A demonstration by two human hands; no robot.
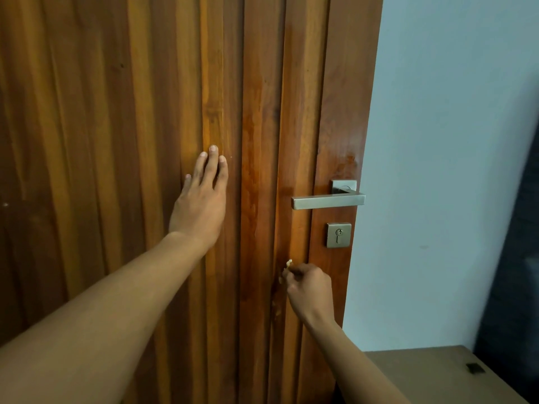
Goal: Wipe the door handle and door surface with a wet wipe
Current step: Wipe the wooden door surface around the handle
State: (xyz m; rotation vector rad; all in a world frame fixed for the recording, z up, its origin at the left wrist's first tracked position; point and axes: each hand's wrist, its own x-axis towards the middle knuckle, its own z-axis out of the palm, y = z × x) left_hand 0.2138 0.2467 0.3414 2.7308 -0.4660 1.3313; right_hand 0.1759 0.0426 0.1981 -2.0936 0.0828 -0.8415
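Scraps of a pale wet wipe (288, 263) peek out above the right hand (310, 290), whose fingers are curled round it in a pinch, holding it against the wooden door (116, 112) just below the lock. Most of the wipe is hidden inside the hand. The square keyhole plate (338, 235) sits right above that hand, and the flat metal door handle (328, 199) lies level above the plate, untouched by either hand. Darker glossy streaks (they look wet) run down the boards left of the handle. Further left, the left hand (201, 199) lies flat on the door, fingers straight and close together, pointing up. A pale blue wall (452, 141) flanks the door on the right. Below it is a brown top (423, 374) carrying a small dark object (475, 368).
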